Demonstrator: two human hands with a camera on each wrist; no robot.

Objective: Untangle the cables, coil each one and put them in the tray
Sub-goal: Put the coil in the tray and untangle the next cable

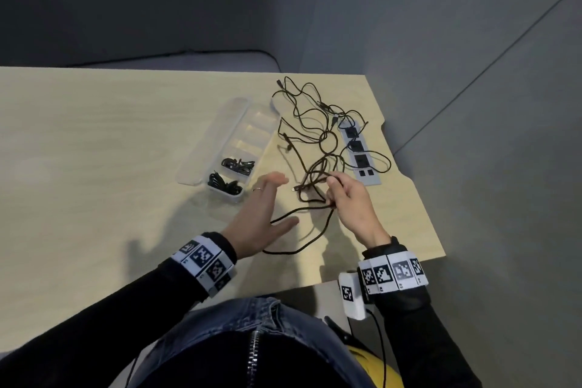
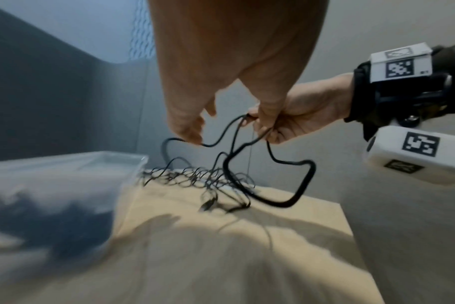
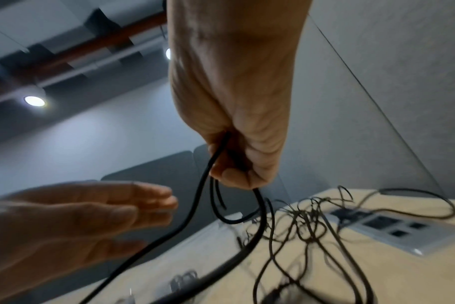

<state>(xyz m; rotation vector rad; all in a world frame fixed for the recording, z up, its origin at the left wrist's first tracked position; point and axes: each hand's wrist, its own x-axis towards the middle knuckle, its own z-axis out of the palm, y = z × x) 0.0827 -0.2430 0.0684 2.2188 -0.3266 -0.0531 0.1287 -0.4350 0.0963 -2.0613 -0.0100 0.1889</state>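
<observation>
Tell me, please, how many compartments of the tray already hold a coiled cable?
2. One coil lies in the compartment of the tray nearest the person, another coil in the next one along. The farther compartments look empty, though the clear plastic makes that hard to confirm.

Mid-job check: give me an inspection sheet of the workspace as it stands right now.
Surface: light wood table.
Job's things: clear tray, two coiled cables in its near compartments; clear lid beside it.
Clutter: grey socket panel under the tangle.
Hands: right hand grips loops of a black cable; left hand flat, fingers straight.
Cables: loose tangle uncoiled.
Surroundings: grey walls; a grey seat beyond the table.
</observation>
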